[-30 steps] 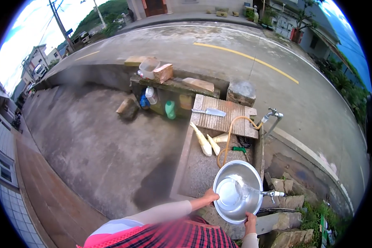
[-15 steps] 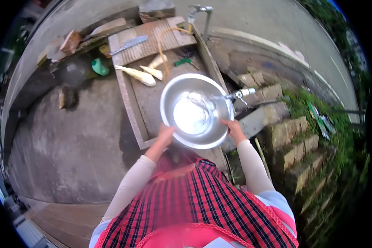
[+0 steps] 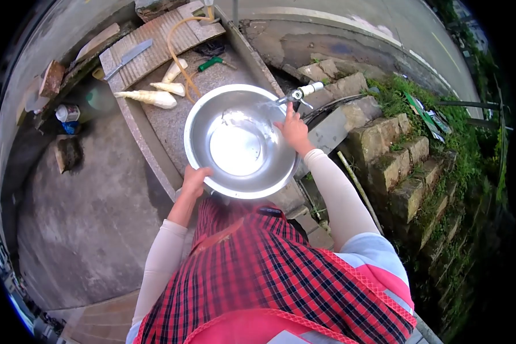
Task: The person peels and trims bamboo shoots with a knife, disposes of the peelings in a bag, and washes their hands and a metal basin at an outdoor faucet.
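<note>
A wide metal basin (image 3: 264,166) is under the tap (image 3: 297,96), whose spout points over its upper right rim. My left hand (image 3: 195,180) grips the basin's lower left rim, thumb on the inside. My right hand (image 3: 294,131) is off the lower rim and up at the tap, its index finger raised against the handle and the other fingers partly spread. It holds nothing that I can see. Beyond the basin, pale peeled shoots (image 3: 155,98) lie in the stone sink (image 3: 146,137), near a green-handled nozzle (image 3: 211,63).
A large knife (image 3: 133,54) lies on the ridged slab (image 3: 155,43) across the sink's far end. An orange hose (image 3: 172,43) loops down beside it. Stone steps (image 3: 407,178) and weeds are at the right. Bricks and a white container (image 3: 67,113) stand at the left.
My right hand has left the basin's rim and moved up to the tap. My left hand still holds the basin. The view has tilted down and shifted to the right.
</note>
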Tool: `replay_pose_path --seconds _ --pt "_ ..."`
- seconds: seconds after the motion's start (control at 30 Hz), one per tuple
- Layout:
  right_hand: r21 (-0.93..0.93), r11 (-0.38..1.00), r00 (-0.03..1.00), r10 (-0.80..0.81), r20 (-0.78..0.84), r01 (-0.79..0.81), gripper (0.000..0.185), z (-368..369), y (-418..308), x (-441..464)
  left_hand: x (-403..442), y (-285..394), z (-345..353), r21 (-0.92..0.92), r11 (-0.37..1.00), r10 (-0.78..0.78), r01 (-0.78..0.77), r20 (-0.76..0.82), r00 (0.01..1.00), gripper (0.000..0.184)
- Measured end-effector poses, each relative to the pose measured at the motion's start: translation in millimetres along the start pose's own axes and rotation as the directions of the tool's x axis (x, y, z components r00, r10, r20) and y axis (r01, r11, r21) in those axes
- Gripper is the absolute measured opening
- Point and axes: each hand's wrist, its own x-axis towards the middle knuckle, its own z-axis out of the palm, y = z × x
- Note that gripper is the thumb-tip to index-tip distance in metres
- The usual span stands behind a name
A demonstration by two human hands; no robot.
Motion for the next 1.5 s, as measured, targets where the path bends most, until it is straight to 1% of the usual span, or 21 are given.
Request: replay_pose_path --seconds 0.13,0.17,0.27,0.37,0.47,0.53,0.63,0.7,0.77,0.83,0.93,0.97,1.03,1.1,1.17,1.23,1.27,1.3,1.33,1.4,1.5 --pt "-0.188 0.978 0.981 -0.12 -0.153 0.09 0.08 10.8 -21.0 31.2 -3.3 0.3 1.0 0.008 1.0 0.009 -0.009 0.011 1.0 0.042" --pt "-0.109 0.986 0.927 -0.155 -0.341 0.124 0.075 23.5 -27.6 41.7 -2.9 1.9 0.5 0.019 1.0 -0.019 0.019 -0.003 1.0 0.042" --pt "0.018 0.98 0.865 -0.165 -0.473 0.196 0.068 54.6 -71.6 76.0 -3.0 12.3 -1.0 0.055 0.998 -0.028 0.029 -0.005 1.0 0.043" --pt "0.193 0.889 0.868 -0.323 -0.378 0.416 0.047 37.8 -152.1 83.5 2.3 16.6 -0.2 0.1 0.995 -0.008 0.004 0.042 0.999 0.044" --pt "0.289 0.734 0.788 -0.556 -0.264 0.615 0.031 26.7 -209.1 47.7 1.9 23.7 7.9 0.077 0.997 -0.031 0.026 0.063 0.998 0.043" --pt "0.481 0.424 0.623 -0.67 -0.404 0.768 0.027 38.8 -233.3 8.4 10.7 28.7 12.7 0.04 0.998 -0.051 0.049 0.05 0.997 0.041" --pt "0.463 0.346 0.56 -0.671 -0.486 0.816 0.027 36.0 -220.6 13.4 7.4 26.0 16.1 -0.008 1.0 0.013 -0.012 0.028 1.0 0.041" --pt "0.346 0.769 0.797 -0.328 -0.508 0.537 0.033 45.2 -198.4 61.5 2.4 26.2 12.7 0.025 0.998 0.061 -0.063 0.065 0.996 0.041" --pt "0.109 0.966 0.872 -0.161 -0.462 0.236 0.041 51.9 -148.0 99.0 1.4 20.3 7.6 0.006 0.999 0.041 -0.042 0.04 0.998 0.044" --pt "0.068 0.998 0.932 0.021 -0.363 0.004 0.048 39.6 -114.6 106.7 0.5 20.5 7.2 -0.004 0.999 0.038 -0.038 0.038 0.999 0.044" --pt "0.18 0.978 0.86 0.18 -0.478 -0.104 0.039 58.4 -129.1 114.5 3.4 28.9 15.6 0.067 0.995 0.072 -0.073 0.018 0.997 0.043" --pt "0.186 0.98 0.827 0.046 -0.56 0.071 0.038 63.8 -147.7 106.9 6.3 31.4 16.0 0.078 0.994 0.077 -0.08 0.042 0.996 0.043" --pt "0.384 0.82 0.834 -0.188 -0.519 0.424 0.035 57.4 -200.8 80.6 12.9 34.7 15.3 0.103 0.991 0.075 -0.083 0.083 0.994 0.043" --pt "0.536 0.571 0.783 -0.486 -0.39 0.622 0.032 22.4 -233.8 22.4 22.9 34.0 18.3 0.105 0.994 0.038 -0.043 0.051 0.998 0.043" --pt "0.609 0.414 0.707 -0.597 -0.38 0.677 0.037 39.1 -230.7 -13.1 31.6 28.4 15.4 0.072 0.997 0.036 -0.036 0.007 0.999 0.043" --pt "0.814 0.255 0.763 -0.567 -0.311 0.521 0.043 40.8 -195.4 -31.5 36.9 21.4 6.3 0.015 0.997 0.078 -0.078 -0.042 0.996 0.043" --pt "0.681 0.441 0.759 -0.594 -0.267 0.585 0.049 45.2 -166.9 -33.5 39.3 20.1 1.5 0.027 0.995 0.1 -0.099 -0.036 0.994 0.043" --pt "0.608 0.492 0.756 -0.579 -0.305 0.623 0.051 46.1 -144.0 -28.1 44.0 20.3 -1.7 0.037 0.992 0.12 -0.119 -0.029 0.992 0.042" --pt "0.274 0.69 0.742 -0.633 -0.219 0.67 0.051 98.2 -107.7 -5.2 48.7 20.2 -4.1 0.047 0.989 0.144 -0.143 -0.019 0.989 0.042" --pt "0.496 0.752 0.897 -0.414 -0.155 0.434 0.053 110.2 -65.9 42.3 50.9 16.4 -3.6 0.021 0.991 0.131 -0.131 -0.014 0.991 0.044" --pt "0.239 0.925 0.93 -0.221 -0.293 0.295 0.059 128.0 -79.0 59.1 46.7 5.7 13.4 0.01 0.987 0.16 -0.16 -0.048 0.986 0.042"
